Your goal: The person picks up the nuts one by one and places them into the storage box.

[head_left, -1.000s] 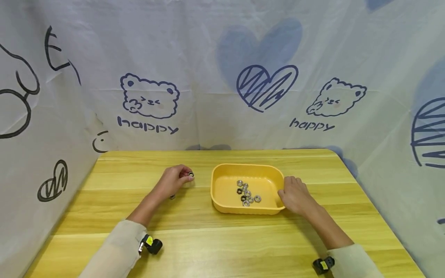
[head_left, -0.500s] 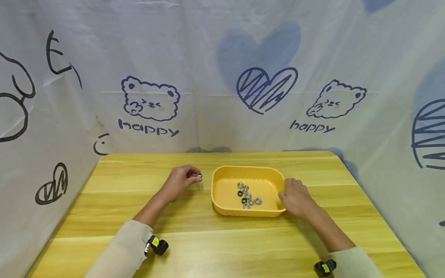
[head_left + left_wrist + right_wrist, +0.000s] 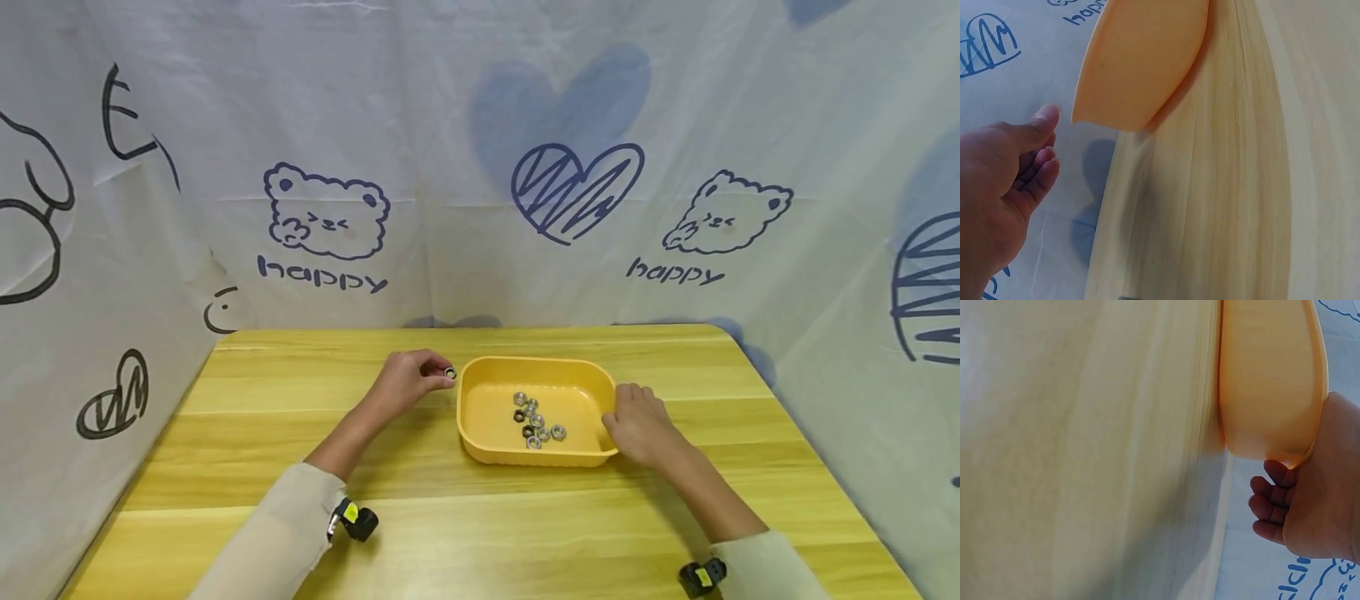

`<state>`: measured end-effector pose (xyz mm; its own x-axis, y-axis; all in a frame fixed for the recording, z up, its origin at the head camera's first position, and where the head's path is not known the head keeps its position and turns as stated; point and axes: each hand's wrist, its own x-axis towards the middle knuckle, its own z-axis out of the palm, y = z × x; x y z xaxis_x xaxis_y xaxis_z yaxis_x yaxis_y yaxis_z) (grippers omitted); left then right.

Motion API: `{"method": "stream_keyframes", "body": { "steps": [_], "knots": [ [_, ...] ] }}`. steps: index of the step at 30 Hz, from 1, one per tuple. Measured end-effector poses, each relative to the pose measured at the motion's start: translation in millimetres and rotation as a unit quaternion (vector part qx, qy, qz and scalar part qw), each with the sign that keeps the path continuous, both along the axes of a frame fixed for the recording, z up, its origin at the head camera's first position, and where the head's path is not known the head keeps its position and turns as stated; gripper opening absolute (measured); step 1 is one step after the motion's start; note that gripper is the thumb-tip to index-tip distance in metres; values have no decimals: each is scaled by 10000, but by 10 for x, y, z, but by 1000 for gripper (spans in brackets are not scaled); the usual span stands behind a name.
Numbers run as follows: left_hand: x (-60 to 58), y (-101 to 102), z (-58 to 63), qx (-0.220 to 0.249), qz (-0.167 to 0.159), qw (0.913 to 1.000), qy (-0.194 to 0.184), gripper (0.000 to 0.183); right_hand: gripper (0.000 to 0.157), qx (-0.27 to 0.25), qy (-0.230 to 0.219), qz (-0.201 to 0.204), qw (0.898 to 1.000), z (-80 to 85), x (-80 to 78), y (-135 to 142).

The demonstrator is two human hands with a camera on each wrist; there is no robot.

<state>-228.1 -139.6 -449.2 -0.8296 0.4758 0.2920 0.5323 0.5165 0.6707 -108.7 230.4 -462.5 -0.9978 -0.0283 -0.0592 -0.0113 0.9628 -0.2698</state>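
My left hand [image 3: 407, 379] pinches a small metal nut [image 3: 450, 373] between thumb and fingertips, just left of the yellow plastic bin [image 3: 474, 450]. In the left wrist view the left hand [image 3: 1004, 169] is beside the bin's end wall [image 3: 1141, 62]; the nut is hidden there. Inside the bin lie several loose nuts [image 3: 537, 422], most silver and a couple black. My right hand [image 3: 641, 425] grips the bin's right rim, thumb at the inside. From the right wrist view, that hand's curled fingers [image 3: 1270, 506] are below the bin's end.
The bin stands on a wood-grain table [image 3: 480, 533]. Behind and beside the table hangs a white cloth [image 3: 450, 167] with blue drawings. A small dark thing [image 3: 1127, 298] peeks in at the bottom edge of the left wrist view.
Carrying the nut, my left hand has moved right across the table to the bin's left rim. A nut on the table behind the left wrist has gone out of sight. The right hand stays put.
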Motion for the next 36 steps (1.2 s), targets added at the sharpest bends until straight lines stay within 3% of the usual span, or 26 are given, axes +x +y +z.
{"method": "stream_keyframes", "body": {
  "steps": [7,23,30,36],
  "knots": [
    [18,132,19,99,-260,9996,-43,23,32,12,97,30,9999,-17,5,-2],
    [59,473,111,96,-380,9991,-155,23,32,54,134,61,9999,-13,9,-5],
    [49,635,87,129,-568,9974,-420,22,31,37,107,50,9999,-6,5,-6],
    [51,763,66,89,-678,9969,-386,22,33,23,80,45,10000,-3,1,-5]
  ]
}}
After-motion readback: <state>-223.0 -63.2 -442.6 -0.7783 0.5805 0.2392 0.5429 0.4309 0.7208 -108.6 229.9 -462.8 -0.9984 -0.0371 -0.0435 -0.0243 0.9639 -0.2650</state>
